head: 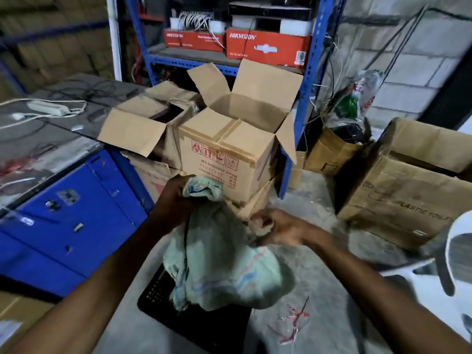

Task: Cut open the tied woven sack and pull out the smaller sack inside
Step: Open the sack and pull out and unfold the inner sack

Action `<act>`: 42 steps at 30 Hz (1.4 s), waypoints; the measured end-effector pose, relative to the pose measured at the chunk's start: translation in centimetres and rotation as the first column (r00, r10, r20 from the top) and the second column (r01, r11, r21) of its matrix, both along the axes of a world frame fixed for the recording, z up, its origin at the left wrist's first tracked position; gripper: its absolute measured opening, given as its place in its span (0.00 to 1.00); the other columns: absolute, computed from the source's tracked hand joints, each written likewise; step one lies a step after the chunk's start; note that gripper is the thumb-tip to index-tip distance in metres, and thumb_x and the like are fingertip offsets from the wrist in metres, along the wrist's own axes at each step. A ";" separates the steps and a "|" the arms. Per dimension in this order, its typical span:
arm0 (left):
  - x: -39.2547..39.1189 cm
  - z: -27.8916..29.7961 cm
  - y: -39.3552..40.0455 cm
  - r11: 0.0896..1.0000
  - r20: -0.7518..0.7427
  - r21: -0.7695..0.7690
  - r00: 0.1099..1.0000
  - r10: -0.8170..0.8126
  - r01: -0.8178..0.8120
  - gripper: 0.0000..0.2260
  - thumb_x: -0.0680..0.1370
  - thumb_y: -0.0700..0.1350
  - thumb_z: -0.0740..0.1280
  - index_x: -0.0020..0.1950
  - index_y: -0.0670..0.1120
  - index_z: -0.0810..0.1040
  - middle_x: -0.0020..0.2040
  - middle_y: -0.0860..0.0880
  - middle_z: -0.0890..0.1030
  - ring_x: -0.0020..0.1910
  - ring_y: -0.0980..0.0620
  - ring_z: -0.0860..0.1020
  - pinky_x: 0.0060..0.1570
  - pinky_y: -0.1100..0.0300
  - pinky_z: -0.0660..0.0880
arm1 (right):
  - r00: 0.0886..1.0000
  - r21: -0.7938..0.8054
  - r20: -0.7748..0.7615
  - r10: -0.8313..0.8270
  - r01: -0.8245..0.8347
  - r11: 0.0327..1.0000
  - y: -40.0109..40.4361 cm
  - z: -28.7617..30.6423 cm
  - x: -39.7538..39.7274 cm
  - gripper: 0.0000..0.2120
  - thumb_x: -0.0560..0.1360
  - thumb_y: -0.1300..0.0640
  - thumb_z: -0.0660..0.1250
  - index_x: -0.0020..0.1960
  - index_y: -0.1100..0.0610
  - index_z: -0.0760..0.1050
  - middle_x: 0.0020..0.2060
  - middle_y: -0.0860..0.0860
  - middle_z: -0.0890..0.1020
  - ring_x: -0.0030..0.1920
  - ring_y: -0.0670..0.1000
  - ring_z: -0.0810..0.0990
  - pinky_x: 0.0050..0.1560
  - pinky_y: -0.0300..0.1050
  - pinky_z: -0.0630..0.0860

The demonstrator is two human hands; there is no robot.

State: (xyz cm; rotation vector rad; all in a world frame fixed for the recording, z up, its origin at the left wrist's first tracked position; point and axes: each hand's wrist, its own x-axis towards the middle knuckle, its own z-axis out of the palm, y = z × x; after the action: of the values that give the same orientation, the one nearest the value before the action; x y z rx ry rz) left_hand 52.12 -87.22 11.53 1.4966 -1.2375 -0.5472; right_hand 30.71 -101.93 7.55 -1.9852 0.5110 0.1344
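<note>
— Where's the woven sack [222,254] right now?

— Up in the air in front of the person, hanging over a dark flat thing [194,318] on the floor. The left hand [176,200] is clenched round the bunched neck, so the sack's long axis runs straight down from that fist, with the bulging belly below and slightly to the right of it.

— And the other hand?

— The right hand [274,227] is just beside the sack's upper flank, a little lower than the left hand and to its right. Its fingers are curled inward, touching or very nearly touching the cloth. It's blurred, so I can't tell whether it grips a fold, a tool or nothing at all.

— Any blade in sight?

— None that I can make out.

— Is the neck still tied?

— The fist hides it. Crumpled fabric pokes out above the fingers, but I can't see any knot or cut, and no smaller sack shows.

— So what does the next move depend on?

— I'd say on that vertical hang. The neck sits at the left hand, the weight drops away beneath it, and the right hand is the free one, closest to the stretch of cloth just under the fist. That's where I'd expect the opening to be worked.

— Anything near?

— A taped cardboard box [224,154] stands just beyond both hands.
</note>
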 end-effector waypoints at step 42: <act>13.2 -5.0 6.0 0.986 0.189 0.166 0.982 -0.017 -0.015 0.27 0.67 0.37 0.77 0.64 0.42 0.73 0.52 0.49 0.79 0.54 0.56 0.77 0.53 0.67 0.72 | 0.909 -0.532 0.258 -0.328 0.417 0.737 9.3 -2.6 10.4 0.07 0.72 0.64 0.59 0.37 0.55 0.70 0.39 0.60 0.83 0.42 0.59 0.80 0.33 0.42 0.61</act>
State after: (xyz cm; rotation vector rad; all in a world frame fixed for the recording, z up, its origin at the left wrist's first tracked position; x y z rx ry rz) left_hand 65.33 -81.22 6.52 1.7218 -1.3660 -0.5285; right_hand 41.07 -92.65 4.90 -2.4031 0.9280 -0.4792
